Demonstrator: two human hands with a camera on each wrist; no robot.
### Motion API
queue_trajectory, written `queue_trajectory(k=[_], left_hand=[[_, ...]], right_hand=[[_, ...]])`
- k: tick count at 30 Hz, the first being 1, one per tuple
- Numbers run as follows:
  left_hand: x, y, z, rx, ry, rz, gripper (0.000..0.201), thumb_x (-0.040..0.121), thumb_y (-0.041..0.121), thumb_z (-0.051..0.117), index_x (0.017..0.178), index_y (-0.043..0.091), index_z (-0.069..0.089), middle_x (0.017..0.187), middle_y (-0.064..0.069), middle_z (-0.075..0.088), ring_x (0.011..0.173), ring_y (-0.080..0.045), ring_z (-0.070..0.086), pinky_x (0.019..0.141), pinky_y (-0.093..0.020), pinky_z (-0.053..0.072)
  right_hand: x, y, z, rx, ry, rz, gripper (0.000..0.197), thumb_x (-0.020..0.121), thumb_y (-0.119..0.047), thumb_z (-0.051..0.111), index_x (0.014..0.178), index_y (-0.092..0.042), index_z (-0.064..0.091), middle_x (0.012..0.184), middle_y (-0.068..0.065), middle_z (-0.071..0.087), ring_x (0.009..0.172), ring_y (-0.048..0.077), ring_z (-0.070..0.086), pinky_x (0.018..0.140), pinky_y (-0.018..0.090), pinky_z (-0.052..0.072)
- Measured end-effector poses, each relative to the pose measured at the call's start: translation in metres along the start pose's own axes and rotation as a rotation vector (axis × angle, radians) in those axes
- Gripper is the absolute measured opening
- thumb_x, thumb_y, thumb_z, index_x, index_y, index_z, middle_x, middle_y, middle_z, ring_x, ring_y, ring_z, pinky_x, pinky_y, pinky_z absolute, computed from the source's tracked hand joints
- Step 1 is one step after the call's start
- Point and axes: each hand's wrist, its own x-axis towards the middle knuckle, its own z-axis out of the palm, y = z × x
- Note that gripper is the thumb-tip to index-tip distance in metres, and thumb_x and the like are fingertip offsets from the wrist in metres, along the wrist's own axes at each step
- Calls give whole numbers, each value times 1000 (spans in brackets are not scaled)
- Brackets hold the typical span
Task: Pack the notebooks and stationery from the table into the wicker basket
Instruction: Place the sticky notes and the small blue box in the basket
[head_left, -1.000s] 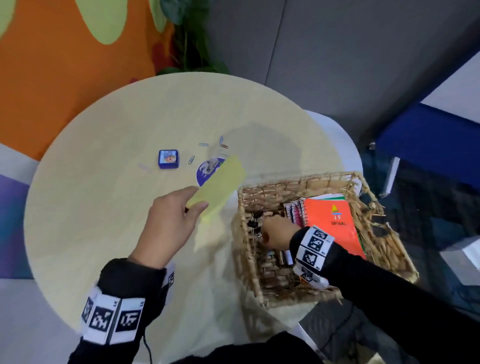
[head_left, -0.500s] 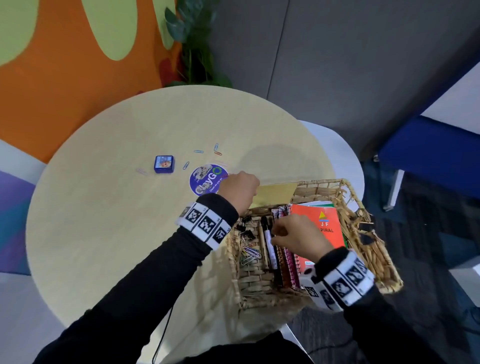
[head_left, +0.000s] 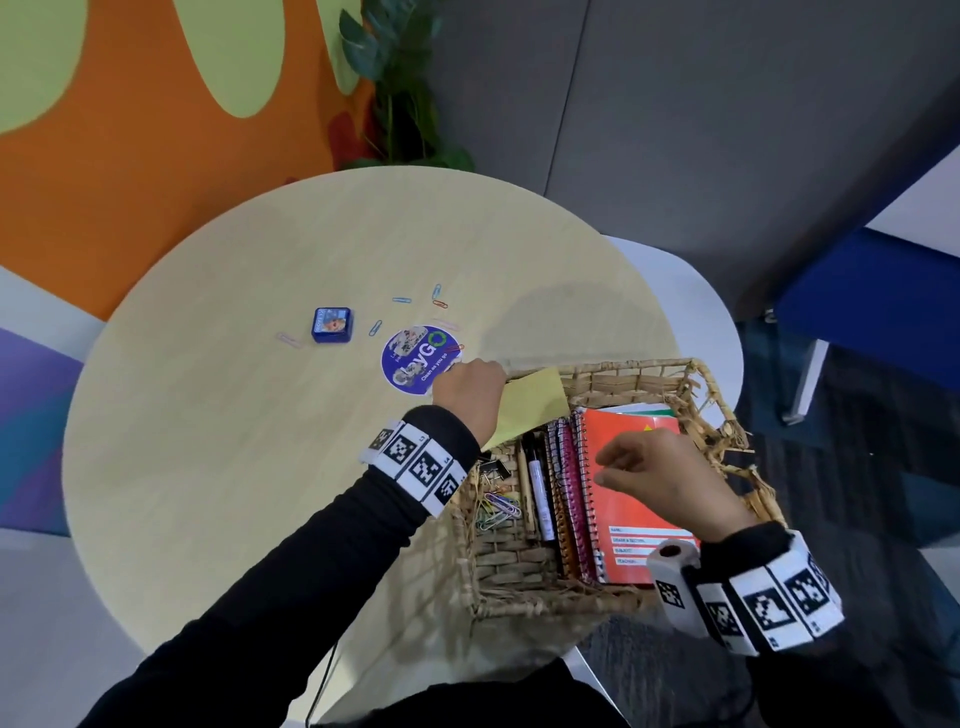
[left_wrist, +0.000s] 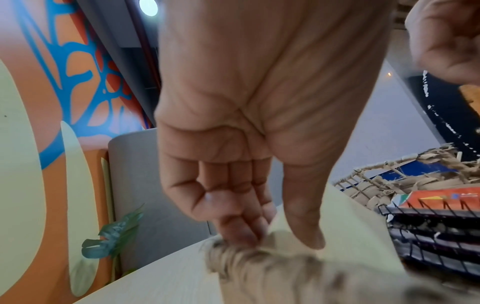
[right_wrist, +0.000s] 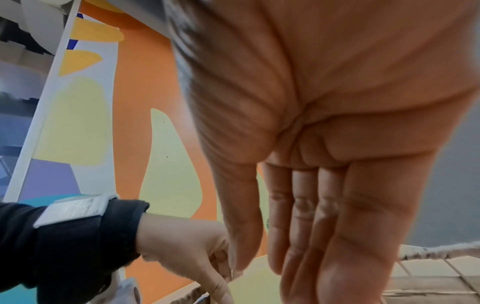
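We read "ClayGo", "Clean as you go" on round blue sticker (head_left: 418, 360); form lines on orange notebook (head_left: 631, 499) too small to read.

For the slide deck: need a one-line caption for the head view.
Left hand pinches a yellow pad at the wicker basket rim; open right hand hovers over the orange notebook.

Basket (head_left: 639, 374) by left hand (head_left: 470, 395): rough woven wicker, frayed. Paper (head_left: 530, 410) in its pinch: matt yellow. Notebook (head_left: 628, 499) under right hand (head_left: 670, 478): glossy orange cover, wire spiral. Table (head_left: 208, 467): smooth pale wood-look.
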Motion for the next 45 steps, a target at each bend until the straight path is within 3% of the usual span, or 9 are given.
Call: queue_trajectory(k=[6,10,13,17,21,27,35,41,45], left_hand=[[2,-15,5,-67,62,37,22,90,-2,55,111,6,59,112,-13,65,102,-33,65,73,-38,53],[13,-61,3,-445,234,-19,15,91,18,57,101,10,65,100,-10,71,94,-28,65,77,-38,56],[31,-119,9,-520,351,-143,25,91,19,58,114,8,61,114,-13,65,107,-30,60,88,-39,52],[66,-185,25,-436,133,-399,55,94,28,53,145,22,32,151,-11,30,135,-35,31,102,-49,44],[96,-223,40,-273,-77,-358,67,95,18,49,151,33,15,162,-1,2,146,-35,7,109,-53,32],[115,-248,50,-242,-54,-279,59,90,13,55,143,26,34,146,-5,40,134,-31,33,101,-46,41],[46,-244,41,-582,132,-250,62,81,19,68,137,28,43,126,-4,52,117,-26,53,95,-38,47],[-42,-231,66,-790,139,-262,72,66,17,79,130,34,51,113,14,51,108,-8,56,92,-12,41],[-75,-218,87,-804,108,-285,70,63,16,87,126,27,58,114,10,58,106,-4,57,88,3,29]], right_hand=[[10,-8,3,-1,-23,-31,12,80,-21,73,89,-14,73,81,0,72,78,12,66,76,34,57],[23,-32,-7,-17,-18,-136,6,81,-24,72,86,-22,71,80,-7,72,74,-1,64,67,12,53],[41,-67,-20,-4,32,-200,5,81,-28,71,85,-25,71,77,-11,70,70,-2,64,65,4,47],[79,-122,-25,-16,60,-264,4,81,-29,69,80,-26,71,70,-12,70,73,-2,62,62,10,46],[132,-171,-15,-153,17,-333,11,85,-21,62,85,-17,72,75,-4,69,71,14,61,71,28,48],[233,-220,31,-416,-192,-386,19,88,-12,51,92,-9,70,98,11,70,89,27,60,73,28,42],[329,-234,118,-687,-428,-481,13,86,-13,61,97,-7,61,114,16,64,108,31,58,79,32,42],[355,-224,138,-736,-507,-547,19,86,-12,62,99,0,67,111,16,66,106,31,59,88,33,45],[356,-221,139,-783,-532,-548,22,89,-16,60,102,0,67,114,16,66,109,31,59,87,31,44]])
